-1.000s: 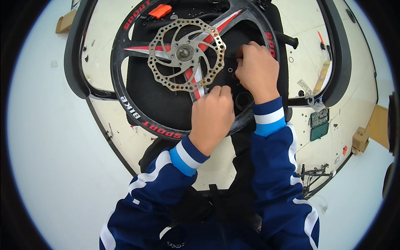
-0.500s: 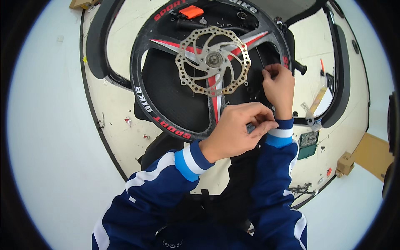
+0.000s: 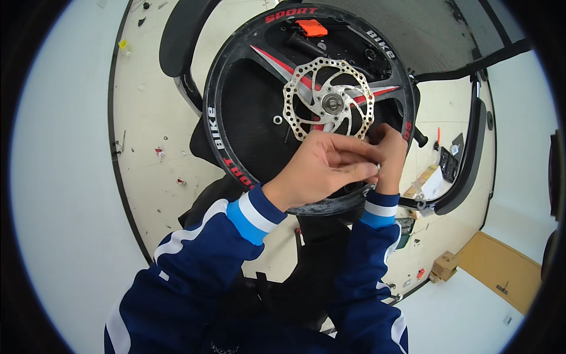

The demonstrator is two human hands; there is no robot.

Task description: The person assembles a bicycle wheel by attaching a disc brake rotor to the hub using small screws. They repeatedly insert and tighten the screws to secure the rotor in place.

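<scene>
My left hand (image 3: 321, 165) reaches across the lower right of a black three-spoke bicycle wheel (image 3: 219, 171). Its thumb and forefinger are pinched, with a small pale spot at their tips that I cannot make out. Right beside it, partly hidden behind those fingers, my right hand (image 3: 392, 154) has its fingers curled in; what they hold, if anything, is hidden. Above both hands sits a silver brake disc (image 3: 290, 106) with drilled holes, around the wheel's hub (image 3: 332, 104). A small metal nut (image 3: 277, 120) shows through the wheel's left opening.
The wheel lies on a black chair, between the left armrest (image 3: 177, 41) and the right armrest (image 3: 471, 159). An orange piece (image 3: 311, 27) and small dark parts rest inside the wheel's upper opening. A black tool case (image 3: 448, 164) and a cardboard box (image 3: 445, 265) are on the floor.
My right hand has left the wheel's right side and come in against my left hand. The view has shifted, so wheel and chair appear turned and lower right.
</scene>
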